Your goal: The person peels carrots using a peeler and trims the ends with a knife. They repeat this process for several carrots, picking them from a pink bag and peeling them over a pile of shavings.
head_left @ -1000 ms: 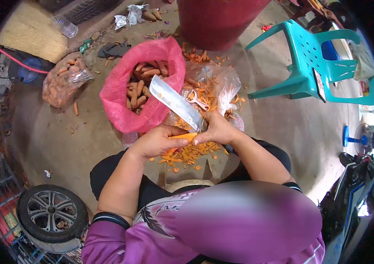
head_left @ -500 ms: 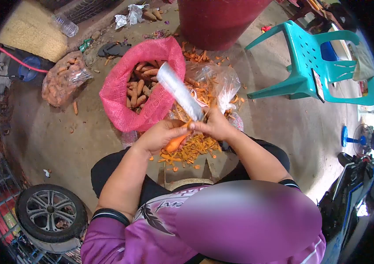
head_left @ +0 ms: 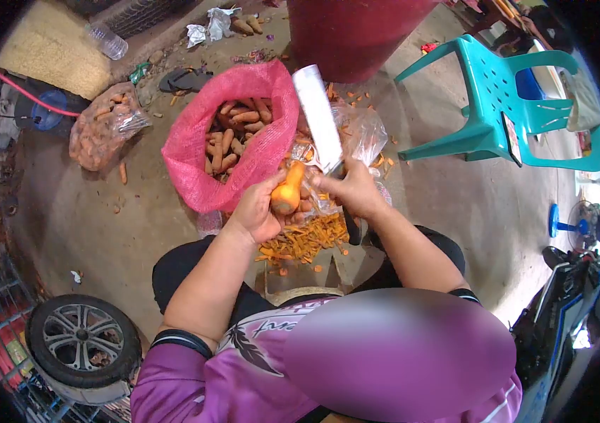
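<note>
A peeled orange carrot [head_left: 289,194] rests in my left hand [head_left: 252,213], its thick end facing me and my fingers curled beneath it. My right hand [head_left: 358,189] is closed on a knife [head_left: 320,116] with a broad, shiny blade that points up and away from me. The blade is apart from the carrot. Below both hands lies a pile of carrot peelings [head_left: 307,241]. Just beyond my left hand, a pink mesh sack [head_left: 181,158] stands wide open with many unpeeled carrots [head_left: 224,144] inside. A clear plastic bag [head_left: 365,130] lies beyond my right hand among more peelings.
A large red tub [head_left: 356,35] stands at the far side, with a teal plastic chair [head_left: 476,99] to the right. At left are a filled plastic bag [head_left: 106,130] and a loose wheel [head_left: 83,342]. A motorbike [head_left: 561,310] is at the right edge.
The knife has moved off the carrot, its blade swinging more upright and to the right. My left hand has turned the carrot so that its thick end faces me.
</note>
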{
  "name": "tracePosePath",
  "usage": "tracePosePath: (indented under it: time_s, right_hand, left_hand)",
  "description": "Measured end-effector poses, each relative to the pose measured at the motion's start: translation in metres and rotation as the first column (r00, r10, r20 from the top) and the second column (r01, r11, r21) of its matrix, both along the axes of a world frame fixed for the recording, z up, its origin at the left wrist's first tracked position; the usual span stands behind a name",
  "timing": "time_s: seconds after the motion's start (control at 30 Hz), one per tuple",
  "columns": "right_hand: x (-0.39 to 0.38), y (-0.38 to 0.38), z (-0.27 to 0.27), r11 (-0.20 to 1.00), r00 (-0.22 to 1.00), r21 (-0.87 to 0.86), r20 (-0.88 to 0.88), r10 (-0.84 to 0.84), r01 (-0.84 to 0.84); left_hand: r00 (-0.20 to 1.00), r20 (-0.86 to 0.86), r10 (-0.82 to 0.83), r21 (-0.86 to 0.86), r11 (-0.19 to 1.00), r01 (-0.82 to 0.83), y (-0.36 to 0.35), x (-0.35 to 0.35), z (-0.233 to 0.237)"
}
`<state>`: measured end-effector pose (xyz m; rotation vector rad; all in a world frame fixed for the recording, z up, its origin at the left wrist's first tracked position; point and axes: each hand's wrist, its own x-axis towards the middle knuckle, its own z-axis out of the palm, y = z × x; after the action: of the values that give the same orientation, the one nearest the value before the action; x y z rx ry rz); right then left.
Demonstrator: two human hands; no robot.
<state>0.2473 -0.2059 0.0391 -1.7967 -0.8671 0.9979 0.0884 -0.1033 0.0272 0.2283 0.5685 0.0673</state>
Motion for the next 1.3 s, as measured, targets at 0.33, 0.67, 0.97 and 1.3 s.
tracePosePath:
  time_s: [0.33,0.67,0.97,1.3]
  right_hand:
    - [-0.029,0.000,0.014,0.989,0.913,-0.130,0.390,0.122,-0.076]
    - [-0.037,0.000,0.003,0.956,0.837,-0.279,0.499,0.223,-0.088]
    - [-0.031,0.002,-0.008,0.978,0.972,-0.158,0.170,0.162,-0.135]
    - [-0.002,-0.005,0.005,0.966,0.860,-0.118,-0.489,0.145,-0.230]
  left_hand:
    - [0.950,-0.187,0.251,-0.018,0.966,-0.258,-0.011,0.023,-0.002]
    - [0.936,-0.238,0.260,-0.003,0.963,-0.268,-0.014,0.031,0.000]
    - [0.972,0.176,0.156,-0.140,0.981,-0.132,-0.004,0.016,-0.016]
    - [0.957,-0.246,0.154,0.969,0.049,0.242,-0.016,0.017,0.018]
